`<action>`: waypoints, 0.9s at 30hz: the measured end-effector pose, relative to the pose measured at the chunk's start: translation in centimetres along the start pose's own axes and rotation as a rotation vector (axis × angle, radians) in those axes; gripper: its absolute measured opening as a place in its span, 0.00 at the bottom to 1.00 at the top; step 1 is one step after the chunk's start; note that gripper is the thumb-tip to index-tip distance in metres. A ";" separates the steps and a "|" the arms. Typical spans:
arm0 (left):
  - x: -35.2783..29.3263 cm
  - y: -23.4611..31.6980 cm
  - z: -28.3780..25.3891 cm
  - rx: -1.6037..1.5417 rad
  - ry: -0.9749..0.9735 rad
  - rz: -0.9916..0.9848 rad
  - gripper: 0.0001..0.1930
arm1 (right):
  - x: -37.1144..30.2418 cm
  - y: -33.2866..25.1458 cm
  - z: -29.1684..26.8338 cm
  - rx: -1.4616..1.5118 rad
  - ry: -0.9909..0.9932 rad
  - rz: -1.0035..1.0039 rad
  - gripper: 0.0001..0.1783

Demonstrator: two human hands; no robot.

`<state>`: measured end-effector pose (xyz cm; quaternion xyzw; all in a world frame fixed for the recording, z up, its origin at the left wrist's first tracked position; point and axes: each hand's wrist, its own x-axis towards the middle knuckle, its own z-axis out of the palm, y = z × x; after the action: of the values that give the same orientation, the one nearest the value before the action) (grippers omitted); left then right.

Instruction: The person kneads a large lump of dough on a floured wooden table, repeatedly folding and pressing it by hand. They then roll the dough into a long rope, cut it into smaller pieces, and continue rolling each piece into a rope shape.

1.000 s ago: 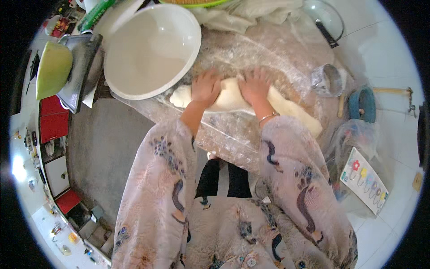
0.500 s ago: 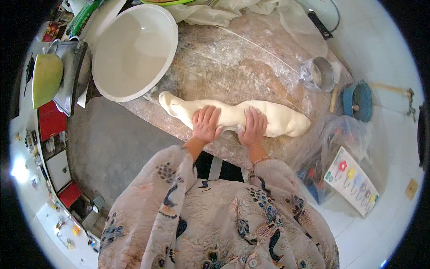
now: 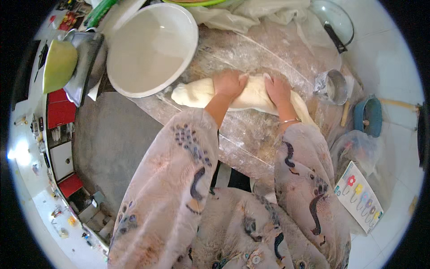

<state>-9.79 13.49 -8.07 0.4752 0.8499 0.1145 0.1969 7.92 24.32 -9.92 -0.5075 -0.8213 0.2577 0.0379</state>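
A long, thick roll of pale dough (image 3: 253,97) lies crosswise on a floury wooden board (image 3: 244,145). My left hand (image 3: 229,84) grips it left of its middle, with the fingers curled over the far side and mostly hidden. Right of the middle, my right hand (image 3: 278,89) holds the roll the same way, its thumb toward the left hand. Part of the dough's right end is covered by my right wrist and sleeve.
A big white basin (image 3: 134,51) stands at the board's far left. Toward the right are a metal cylinder (image 3: 336,87), a wooden stick (image 3: 345,113) and a blue container (image 3: 368,117). A glass lid (image 3: 337,22) and crumpled plastic sheeting (image 3: 251,15) lie at the back.
Both hands have moved away from me, from the dough's near side to over its far side, with the arms stretched further. The roll has shifted away and its middle looks bunched.
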 end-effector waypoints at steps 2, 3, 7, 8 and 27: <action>-0.8 -2.7 1.3 -0.091 -0.083 -0.047 0.27 | -0.5 -0.5 0.2 0.067 -0.024 -0.072 0.29; -2.0 -2.0 -1.1 -0.086 -0.140 -0.046 0.28 | -1.4 -0.7 -0.6 0.038 -0.050 -0.062 0.29; -7.4 -8.3 -6.7 0.119 -0.144 -0.043 0.29 | -8.2 -11.0 0.9 -0.119 -0.272 0.001 0.26; -9.8 -10.9 -5.6 0.179 -0.090 -0.032 0.28 | -10.8 -11.2 2.3 -0.184 -0.131 -0.124 0.26; -6.7 -17.9 -2.4 0.210 0.280 0.108 0.24 | -4.5 -11.3 7.4 -0.202 0.275 -0.037 0.32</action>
<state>-21.30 -1.61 -11.20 0.5177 0.8494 0.1009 0.0194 -1.50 13.60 -10.23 -0.5239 -0.8394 0.1010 0.1036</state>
